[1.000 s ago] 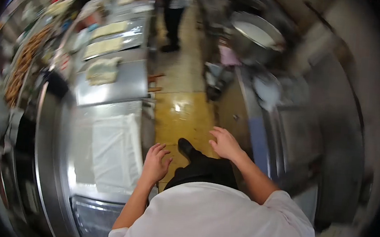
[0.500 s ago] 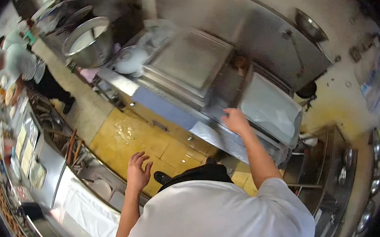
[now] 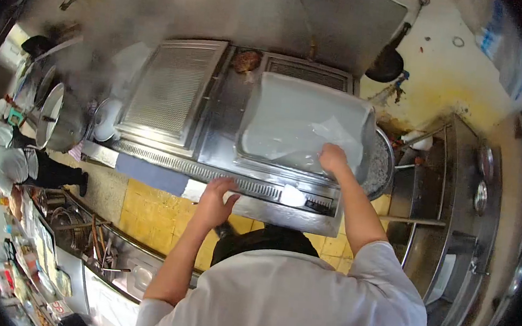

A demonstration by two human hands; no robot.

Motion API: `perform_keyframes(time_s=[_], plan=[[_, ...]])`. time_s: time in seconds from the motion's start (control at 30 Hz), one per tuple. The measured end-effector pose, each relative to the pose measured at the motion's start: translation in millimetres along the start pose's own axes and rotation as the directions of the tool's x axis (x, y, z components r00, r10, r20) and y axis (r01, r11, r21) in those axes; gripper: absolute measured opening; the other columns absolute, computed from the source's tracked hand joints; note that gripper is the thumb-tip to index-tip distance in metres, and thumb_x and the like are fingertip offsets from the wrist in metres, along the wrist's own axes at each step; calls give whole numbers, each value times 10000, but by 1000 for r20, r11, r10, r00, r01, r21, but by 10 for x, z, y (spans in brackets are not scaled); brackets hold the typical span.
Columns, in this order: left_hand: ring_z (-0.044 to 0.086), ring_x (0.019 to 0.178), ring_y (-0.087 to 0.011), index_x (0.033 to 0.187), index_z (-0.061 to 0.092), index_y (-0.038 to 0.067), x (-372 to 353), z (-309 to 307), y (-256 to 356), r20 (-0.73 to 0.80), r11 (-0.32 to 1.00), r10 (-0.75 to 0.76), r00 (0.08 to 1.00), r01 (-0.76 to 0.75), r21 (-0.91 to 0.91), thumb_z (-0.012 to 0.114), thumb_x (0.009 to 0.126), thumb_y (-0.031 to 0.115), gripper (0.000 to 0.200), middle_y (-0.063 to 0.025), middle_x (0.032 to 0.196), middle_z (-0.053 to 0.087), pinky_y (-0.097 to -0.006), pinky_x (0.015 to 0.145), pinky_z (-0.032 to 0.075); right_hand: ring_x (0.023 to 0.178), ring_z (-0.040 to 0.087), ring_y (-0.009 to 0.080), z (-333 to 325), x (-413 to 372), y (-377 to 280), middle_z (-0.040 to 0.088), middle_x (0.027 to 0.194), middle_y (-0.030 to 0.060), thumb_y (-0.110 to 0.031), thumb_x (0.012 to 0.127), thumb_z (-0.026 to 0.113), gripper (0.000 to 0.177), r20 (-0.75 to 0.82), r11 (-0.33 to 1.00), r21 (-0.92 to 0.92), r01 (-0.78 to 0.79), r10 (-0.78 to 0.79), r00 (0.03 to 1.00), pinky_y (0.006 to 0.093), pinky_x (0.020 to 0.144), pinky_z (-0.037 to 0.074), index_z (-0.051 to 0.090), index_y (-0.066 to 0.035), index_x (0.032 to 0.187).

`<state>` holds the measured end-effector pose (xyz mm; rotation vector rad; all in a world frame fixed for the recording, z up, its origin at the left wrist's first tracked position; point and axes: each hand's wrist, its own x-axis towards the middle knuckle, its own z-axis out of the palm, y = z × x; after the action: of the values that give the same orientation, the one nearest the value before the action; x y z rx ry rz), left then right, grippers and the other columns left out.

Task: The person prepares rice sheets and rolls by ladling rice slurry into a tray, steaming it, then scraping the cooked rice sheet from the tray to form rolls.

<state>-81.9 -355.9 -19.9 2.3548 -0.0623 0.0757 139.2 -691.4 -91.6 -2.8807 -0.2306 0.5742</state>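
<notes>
Head view: tray [image 3: 273,161] long axis crosswise, right end nearer; right hand [image 3: 334,159] fingers curled, hold unclear; left hand [image 3: 214,202] spread.

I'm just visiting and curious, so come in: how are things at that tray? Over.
Right grip at pale tray, hold unclear. Left grip open, near counter edge. Thin whitish sheet on tray; nothing visibly blocking.

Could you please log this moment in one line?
left hand: open, at front edge of metal counter | right hand: at pale sheeting, grip unclear | nearby: blue strip along same edge
</notes>
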Motion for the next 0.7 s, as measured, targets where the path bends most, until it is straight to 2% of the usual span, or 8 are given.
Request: perform_keyframes(time_s=[0.13,0.2,0.27,0.3,0.4,0.53,0.6,0.7], plan=[[540,1194,-388,1084,661,23,977,395,72,58,978,166,984,-172,120,747,785,117,326,-208,1243,615,-451,1038,436,1035,640,402,-44,-137,251,678,1061,230,-177,815,606,256,-38,991,54,-124,126,991,471,902,520,705,-23,994],[537,1197,-393,1110,646,15,1424,532,35,96,965,199,975,-212,152,750,785,151,367,-217,1254,605,-455,1043,432,1059,605,395,69,-184,465,627,1125,224,-161,772,653,284,-163,992,6,126,-123,979,481,911,501,677,-23,1019],[534,1201,-399,1136,632,6,1724,685,-55,136,950,234,963,-256,179,753,785,185,412,-226,1264,596,-459,1048,429,1070,588,391,-55,-349,501,595,1166,218,-152,755,671,316,-296,992,-24,125,-127,947,484,913,493,659,-29,1046],[520,1220,-395,1180,607,8,1844,763,-127,203,919,217,955,-270,288,758,784,218,473,-223,1296,574,-458,1052,420,1081,571,388,-150,-412,491,563,1207,212,-144,739,688,354,-425,989,-69,134,-151,893,488,914,486,640,-35,1073],[556,1187,-380,1229,576,-4,2126,910,-212,346,865,71,935,-230,445,765,770,287,575,-227,1242,606,-459,1017,451,1152,543,388,-261,-418,510,486,1305,214,-111,735,703,413,-463,995,-96,-23,-24,886,479,928,493,601,-42,1129],[650,1021,-382,1182,617,19,2204,1004,-284,493,804,-65,868,-247,541,700,777,220,459,-211,1077,679,-444,920,521,1142,583,378,-84,-82,733,578,1237,209,-126,778,670,321,-315,1000,11,-6,9,949,464,929,508,637,-28,1082],[671,969,-387,1137,648,25,2199,993,-314,520,790,-61,852,-277,547,672,779,206,402,-205,1034,693,-438,890,537,1082,645,363,-181,-70,725,676,1110,192,-141,822,612,248,-32,994,-13,-104,104,994,457,899,533,683,-16,1024],[671,1012,-356,1082,698,82,2152,922,-277,553,757,-115,825,-287,586,646,806,271,338,-198,1058,696,-457,884,540,994,690,351,-268,-169,681,720,1011,179,-178,845,580,254,-21,990,-134,-51,49,999,457,860,551,718,-23,990]])
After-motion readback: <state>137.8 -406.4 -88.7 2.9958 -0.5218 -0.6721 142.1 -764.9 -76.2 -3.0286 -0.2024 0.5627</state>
